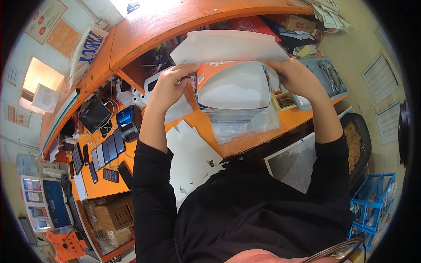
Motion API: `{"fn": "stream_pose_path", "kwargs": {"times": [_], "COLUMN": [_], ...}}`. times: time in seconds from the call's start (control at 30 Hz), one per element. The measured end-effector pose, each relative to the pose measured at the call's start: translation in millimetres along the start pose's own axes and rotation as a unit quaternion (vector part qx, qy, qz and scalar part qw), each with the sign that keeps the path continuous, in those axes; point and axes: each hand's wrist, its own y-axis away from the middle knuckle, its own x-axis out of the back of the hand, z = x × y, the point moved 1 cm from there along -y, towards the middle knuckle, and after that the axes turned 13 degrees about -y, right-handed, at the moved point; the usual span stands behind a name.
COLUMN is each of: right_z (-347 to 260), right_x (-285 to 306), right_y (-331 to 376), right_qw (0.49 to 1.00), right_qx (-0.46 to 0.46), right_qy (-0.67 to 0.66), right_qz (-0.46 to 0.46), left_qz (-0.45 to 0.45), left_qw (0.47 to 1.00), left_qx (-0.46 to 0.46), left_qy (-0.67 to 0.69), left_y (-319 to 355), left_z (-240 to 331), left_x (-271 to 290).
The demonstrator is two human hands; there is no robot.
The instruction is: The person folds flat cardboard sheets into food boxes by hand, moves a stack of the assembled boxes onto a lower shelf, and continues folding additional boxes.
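Note:
On the orange desk in front of me stands a stack of white-topped sheets with thin layered edges. An orange printed sheet shows along its far and left sides, bent around a pale rounded area. My left hand pinches the left edge of the printed sheet. On the opposite side my right hand is closed at the sheet's far right edge, its fingertips partly hidden. Clear plastic wrap lies under the stack. Behind it stands a translucent white panel.
Left of my arm, several phones lie beside a blue-black device. White cut sheets lie near my body. A grey tray sits at the right, and an orange shelf crosses behind. A blue rack stands lower right.

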Motion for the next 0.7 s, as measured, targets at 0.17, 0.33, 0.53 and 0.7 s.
{"fn": "stream_pose_path", "kwargs": {"times": [0.17,0.33,0.53,0.7], "right_z": [0,9,27,51], "right_x": [-17,-24,-39,-62], "right_y": [1,6,18,22], "right_qw": [0.996,0.987,0.983,0.965], "right_qx": [-0.04,0.016,0.089,0.107], "right_qy": [0.069,0.148,0.119,-0.037], "right_qz": [0.031,0.061,0.108,0.235], "left_qz": [0.001,0.017,0.014,0.071], "left_qw": [1.0,0.997,0.997,0.992], "left_qx": [0.018,-0.025,-0.031,-0.076], "left_qy": [-0.024,-0.077,-0.066,-0.07], "left_y": [1,1,5,10], "left_z": [-2,0,-5,-3], "left_x": [1,-4,-18,-34]}}
